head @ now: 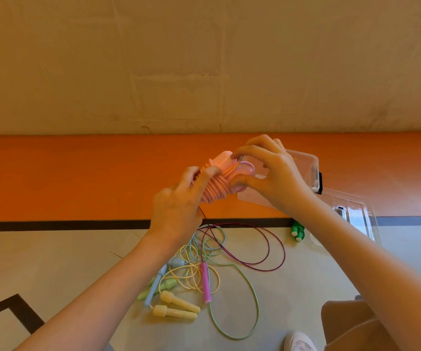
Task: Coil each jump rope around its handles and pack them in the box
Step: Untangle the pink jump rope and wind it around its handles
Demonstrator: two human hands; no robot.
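Note:
A pink jump rope [215, 187] is wound in tight coils around its two pink handles, held up in front of me. My left hand [179, 206] grips the coiled bundle from below and the left. My right hand [267, 171] pinches the rope's end loop at the handle tops. Behind my right hand lies the clear plastic box [305, 163] on the orange floor band. Loose ropes lie tangled on the floor below: a maroon rope [267, 252] with a pink handle [205, 282], a yellow rope with two yellow handles [176, 307], a green rope [250, 300] and a blue handle [155, 287].
The box's clear lid [353, 214] lies to the right of the box. A coiled green rope bundle [297, 230] sits by the lid. A white shoe [299, 342] and a beige trouser leg [351, 325] are at the bottom right. A wall rises behind the orange band.

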